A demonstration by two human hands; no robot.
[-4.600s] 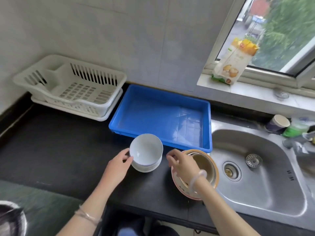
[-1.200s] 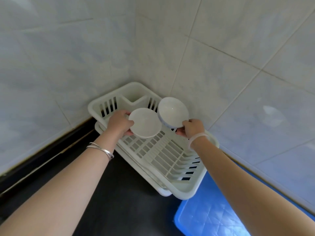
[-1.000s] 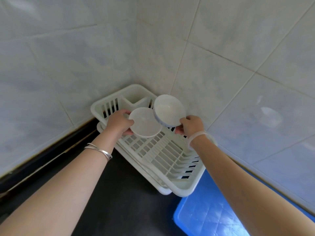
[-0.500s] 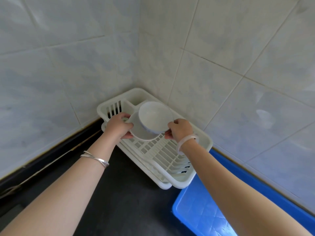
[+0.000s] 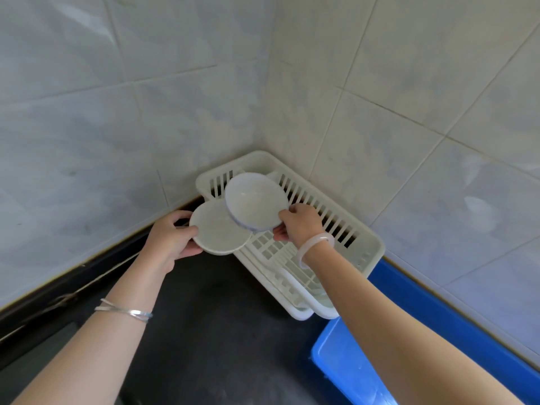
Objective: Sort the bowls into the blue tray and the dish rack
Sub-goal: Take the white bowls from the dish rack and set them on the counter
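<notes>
A white plastic dish rack (image 5: 362, 244) stands in the tiled corner of the black counter. My left hand (image 5: 172, 238) grips the rim of a white bowl (image 5: 217, 232) held over the rack's near left end. My right hand (image 5: 301, 225) grips a second white bowl (image 5: 255, 201) with a bluish rim, tilted on edge above the rack's left part and overlapping the first bowl. A corner of the blue tray (image 5: 350, 372) shows at the lower right, beside the rack.
Grey tiled walls meet right behind the rack. The black counter (image 5: 216, 323) stretches toward me between my forearms. A dark ledge runs along the left wall's foot.
Both bowls have shifted a little left over the rack's left end. The right-hand bowl now overlaps the left-hand one more, and my view has swung left.
</notes>
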